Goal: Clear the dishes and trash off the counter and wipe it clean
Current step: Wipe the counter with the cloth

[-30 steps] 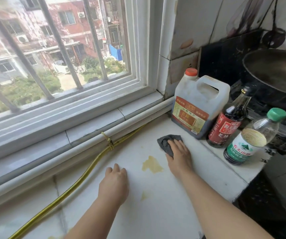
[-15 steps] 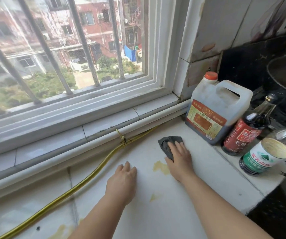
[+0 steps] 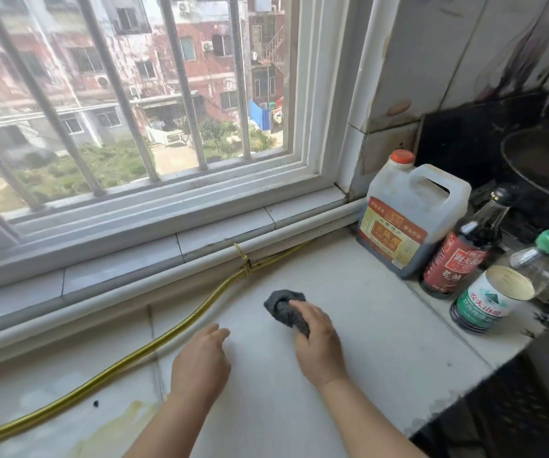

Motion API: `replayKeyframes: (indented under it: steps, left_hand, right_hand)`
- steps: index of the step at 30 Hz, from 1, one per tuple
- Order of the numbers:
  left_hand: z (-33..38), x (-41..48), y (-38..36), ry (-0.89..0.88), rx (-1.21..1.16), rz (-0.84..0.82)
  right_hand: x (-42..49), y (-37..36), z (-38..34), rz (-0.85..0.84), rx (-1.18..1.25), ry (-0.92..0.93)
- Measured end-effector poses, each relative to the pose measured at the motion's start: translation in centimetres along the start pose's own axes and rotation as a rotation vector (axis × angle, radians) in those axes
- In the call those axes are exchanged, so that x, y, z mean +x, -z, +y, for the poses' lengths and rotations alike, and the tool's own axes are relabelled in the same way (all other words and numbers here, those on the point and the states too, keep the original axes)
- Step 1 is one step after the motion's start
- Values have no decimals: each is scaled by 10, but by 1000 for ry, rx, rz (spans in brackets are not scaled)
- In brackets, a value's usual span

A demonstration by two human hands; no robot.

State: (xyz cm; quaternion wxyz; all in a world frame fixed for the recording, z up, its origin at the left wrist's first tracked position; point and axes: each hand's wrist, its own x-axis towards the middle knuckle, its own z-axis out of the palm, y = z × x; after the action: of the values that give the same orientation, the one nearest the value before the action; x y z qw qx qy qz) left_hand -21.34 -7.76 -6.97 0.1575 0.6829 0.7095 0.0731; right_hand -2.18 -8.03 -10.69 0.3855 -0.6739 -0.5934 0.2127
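My right hand (image 3: 317,342) presses a dark grey cloth (image 3: 284,307) flat on the white counter (image 3: 382,342), its fingers over the cloth's near half. My left hand (image 3: 200,361) rests palm down on the counter just to the left, holding nothing, fingers slightly apart. A yellowish stain (image 3: 124,421) shows on the counter at the lower left, beside a small dark speck (image 3: 95,403). No stain is visible between my hands.
At the right stand a white jug with an orange cap (image 3: 412,219), a dark soy sauce bottle (image 3: 465,252) and a green-capped plastic bottle (image 3: 498,295). A dark wok (image 3: 547,166) sits behind them. A yellow hose (image 3: 134,355) runs along the window sill. The counter edge drops off at the right.
My right hand has dragged the cloth toward me and left over the yellow stain, which no longer shows. The view has shifted left and up; my left hand stays put.
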Motion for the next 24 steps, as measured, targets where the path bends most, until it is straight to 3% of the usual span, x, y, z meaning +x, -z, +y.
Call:
replayKeyframes:
  steps: [4, 6, 16, 21, 24]
  left_hand:
    - [-15, -11, 7, 42, -11, 16]
    - [-24, -19, 9, 49, -21, 25]
    - [-54, -41, 33, 35, -50, 29]
    - [-89, -49, 49, -1, -84, 61]
    - [-114, -55, 56, -9, -94, 68]
  right_hand:
    - [-1, 19, 25, 78, -177, -134]
    - [-17, 7, 30, 84, -276, -45]
    - [-102, -75, -46, -78, -166, 101]
    - [-94, -61, -65, 27, -4, -67]
    - [-92, -45, -57, 111, -85, -202]
